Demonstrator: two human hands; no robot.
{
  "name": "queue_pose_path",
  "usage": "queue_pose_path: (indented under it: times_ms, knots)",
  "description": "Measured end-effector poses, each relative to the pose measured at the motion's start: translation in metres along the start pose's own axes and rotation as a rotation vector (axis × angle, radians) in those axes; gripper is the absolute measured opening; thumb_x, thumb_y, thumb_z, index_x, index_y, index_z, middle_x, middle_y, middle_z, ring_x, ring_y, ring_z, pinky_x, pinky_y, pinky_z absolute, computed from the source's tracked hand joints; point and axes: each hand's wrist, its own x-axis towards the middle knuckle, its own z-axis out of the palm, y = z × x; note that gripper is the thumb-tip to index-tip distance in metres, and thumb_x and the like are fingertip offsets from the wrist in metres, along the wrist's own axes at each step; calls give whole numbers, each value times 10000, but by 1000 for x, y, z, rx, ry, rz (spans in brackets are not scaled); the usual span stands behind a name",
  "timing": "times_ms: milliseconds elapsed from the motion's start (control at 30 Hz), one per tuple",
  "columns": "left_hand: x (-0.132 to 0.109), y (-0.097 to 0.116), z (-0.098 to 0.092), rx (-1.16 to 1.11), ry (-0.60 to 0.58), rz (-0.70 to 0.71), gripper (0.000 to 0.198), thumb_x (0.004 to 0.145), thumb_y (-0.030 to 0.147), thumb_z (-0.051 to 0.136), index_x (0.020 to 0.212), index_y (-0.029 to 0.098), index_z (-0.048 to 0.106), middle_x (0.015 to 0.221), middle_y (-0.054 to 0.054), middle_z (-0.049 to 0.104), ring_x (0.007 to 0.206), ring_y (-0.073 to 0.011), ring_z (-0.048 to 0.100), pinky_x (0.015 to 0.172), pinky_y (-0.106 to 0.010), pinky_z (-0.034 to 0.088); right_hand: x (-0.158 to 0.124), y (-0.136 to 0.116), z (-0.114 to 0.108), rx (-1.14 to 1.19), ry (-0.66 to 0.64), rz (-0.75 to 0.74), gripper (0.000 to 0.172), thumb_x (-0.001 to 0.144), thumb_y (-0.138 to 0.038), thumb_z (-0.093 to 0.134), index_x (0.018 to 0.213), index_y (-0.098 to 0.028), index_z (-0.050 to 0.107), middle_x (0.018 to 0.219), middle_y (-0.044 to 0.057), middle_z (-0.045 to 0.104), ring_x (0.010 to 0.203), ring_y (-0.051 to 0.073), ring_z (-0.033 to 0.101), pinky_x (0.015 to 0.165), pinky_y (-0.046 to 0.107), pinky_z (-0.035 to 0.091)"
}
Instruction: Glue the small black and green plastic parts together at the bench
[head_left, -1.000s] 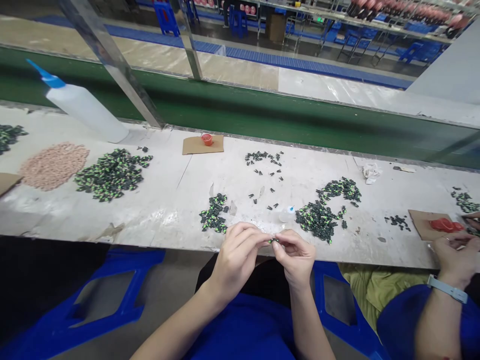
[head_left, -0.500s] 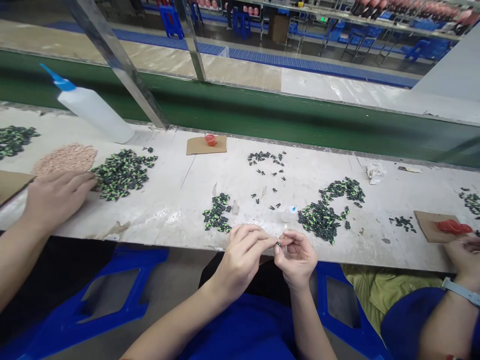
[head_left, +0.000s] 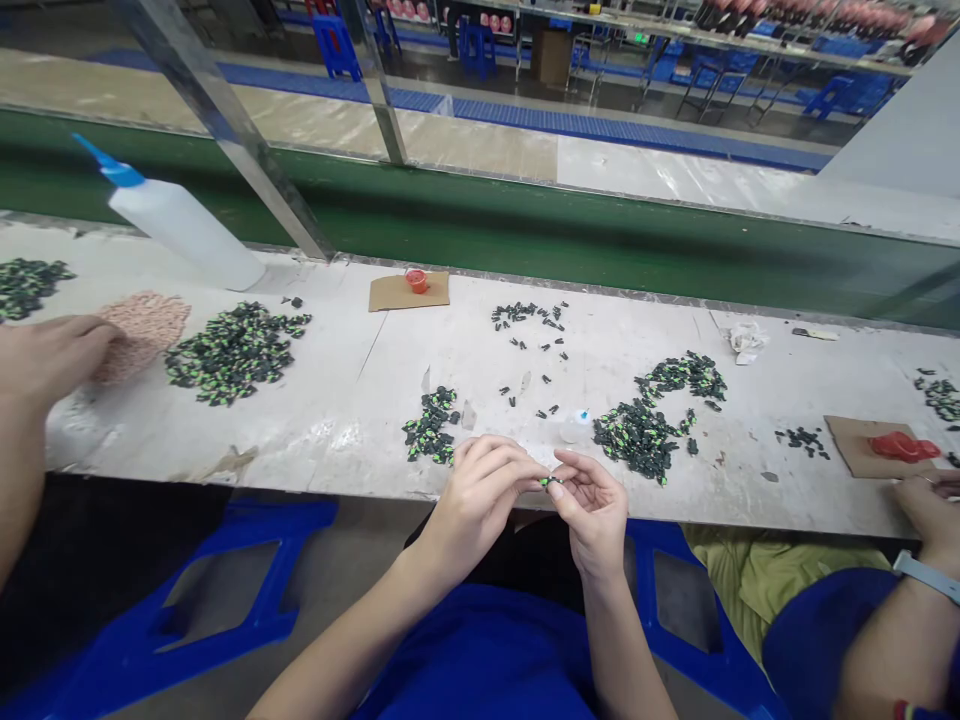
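Between the fingertips of both hands is a small black-and-green piece [head_left: 551, 481], too small to name more exactly. My left hand [head_left: 480, 500] pinches it from the left. My right hand [head_left: 595, 508] has thumb and fingers closed on its other end. Just beyond the fingers stands a small clear bottle [head_left: 576, 428] with a blue tip. A pile of similar black-and-green pieces [head_left: 637, 437] lies right of the bottle, and a smaller pile [head_left: 430, 425] is left of my hands. Small black pieces [head_left: 521, 316] are scattered farther back.
A co-worker's hand [head_left: 56, 355] is at a pile of pinkish pieces [head_left: 142, 335] on the left. A large white bottle [head_left: 187, 230] leans behind. Cardboard [head_left: 386, 293] holds a red cup [head_left: 416, 281]. Another person's hand [head_left: 930, 510] is at right, near red material [head_left: 900, 447].
My hands have shifted slightly and my right fingers have opened a little, so the piece shows more of its green. The left co-worker's hand has moved left, off the black-and-green pile.
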Motion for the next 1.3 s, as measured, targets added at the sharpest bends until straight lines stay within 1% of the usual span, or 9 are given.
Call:
queue_pose_path:
  times_ms: [267, 533, 667, 800, 900, 1033, 1100, 1200, 1300]
  knots:
    - [2, -3, -2, 48, -46, 0, 202, 949, 135, 472, 974, 232, 647, 842, -20, 699, 875, -180, 599, 801, -341, 382, 0, -4, 4, -73, 47, -13, 195, 636, -209, 774, 827, -188, 742, 690, 28, 713, 558, 126, 643, 513, 228, 562]
    - [-8, 4, 14, 162, 173, -12, 249, 913, 60, 473, 962, 222, 655, 770, -21, 671, 790, -178, 583, 771, -336, 399, 4, -1, 4, -67, 58, 25, 117, 601, -193, 781, 705, -183, 728, 599, 9, 689, 474, 113, 609, 413, 195, 517]
    - [-11, 4, 21, 166, 201, -24, 254, 913, 63, 471, 951, 221, 667, 753, -23, 675, 781, -180, 591, 754, -334, 413, 7, 3, 2, -88, 38, 30, 144, 596, -235, 803, 702, -178, 724, 616, 15, 694, 481, 112, 611, 433, 201, 523]
    - [-10, -1, 28, 81, 165, -62, 239, 921, 94, 491, 958, 241, 676, 772, -11, 703, 799, -178, 614, 782, -348, 417, 10, 0, -6, -160, 16, -53, 121, 616, -238, 794, 698, -182, 724, 634, 15, 691, 505, 115, 616, 473, 218, 537]
    - [-7, -15, 24, 20, 142, -133, 161, 910, 193, 559, 1010, 250, 672, 885, -28, 729, 893, -212, 621, 831, -386, 424, 16, -5, -23, -273, 93, -152, 97, 648, -243, 776, 710, -189, 725, 665, 25, 698, 572, 136, 637, 535, 247, 546]
    - [-4, -52, 1, 220, 259, -335, 127, 873, 290, 613, 967, 256, 692, 962, -61, 727, 962, -286, 591, 876, -480, 377, 32, -7, -56, -401, 496, -233, 209, 651, -329, 785, 749, -162, 708, 711, 50, 703, 618, 161, 637, 606, 304, 544]
    - [-4, -71, -8, 339, 257, -380, 109, 877, 300, 605, 890, 253, 702, 927, -71, 726, 940, -299, 581, 872, -507, 342, 38, -6, -69, -474, 595, -215, 273, 675, -388, 765, 784, -145, 706, 752, 73, 701, 664, 185, 644, 662, 348, 544]
    - [-4, -90, -12, 446, 192, -373, 155, 865, 352, 618, 828, 230, 707, 865, -101, 714, 906, -315, 555, 834, -513, 325, 43, -4, -75, -666, 564, -250, 345, 765, -452, 682, 917, -145, 717, 969, 129, 694, 900, 250, 649, 814, 427, 519]
    - [-5, -96, -6, 525, 168, -382, 256, 821, 450, 650, 792, 203, 710, 814, -133, 681, 882, -332, 514, 780, -497, 329, 42, 0, -67, -813, 409, -357, 345, 823, -462, 630, 1000, -177, 711, 1087, 137, 657, 1072, 279, 584, 924, 477, 463]
